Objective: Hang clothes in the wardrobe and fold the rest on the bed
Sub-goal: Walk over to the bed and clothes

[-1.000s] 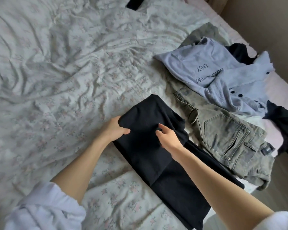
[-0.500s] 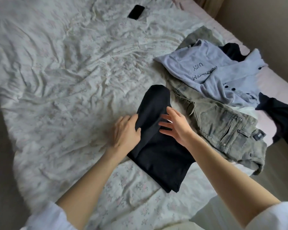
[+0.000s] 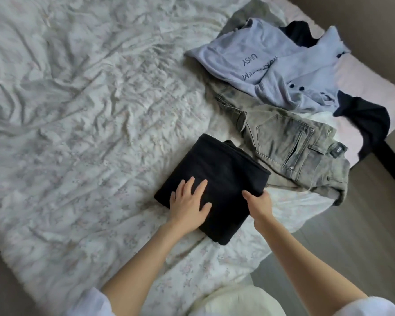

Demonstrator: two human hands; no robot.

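Note:
A black garment (image 3: 221, 169) lies folded into a compact rectangle on the bed (image 3: 89, 115), near its front edge. My left hand (image 3: 188, 202) rests flat on the near part of it, fingers spread and straight. My right hand (image 3: 259, 202) grips the garment's right edge, thumb on top and fingers under the fold. Right of it lie grey jeans (image 3: 285, 137), back pockets up. Beyond them a light blue printed shirt (image 3: 240, 53) and a light blue buttoned knit (image 3: 306, 71) overlap.
A wrinkled floral sheet covers the bed. Dark garments (image 3: 365, 119) hang over the bed's right edge, another dark piece (image 3: 299, 35) and a grey-green one (image 3: 253, 12) lie behind the blue tops. Grey floor (image 3: 360, 224) runs along the right side.
The long black garment has been folded over into a shorter rectangle. My left hand moved on top of it and lies flat; my right hand shifted to its right edge.

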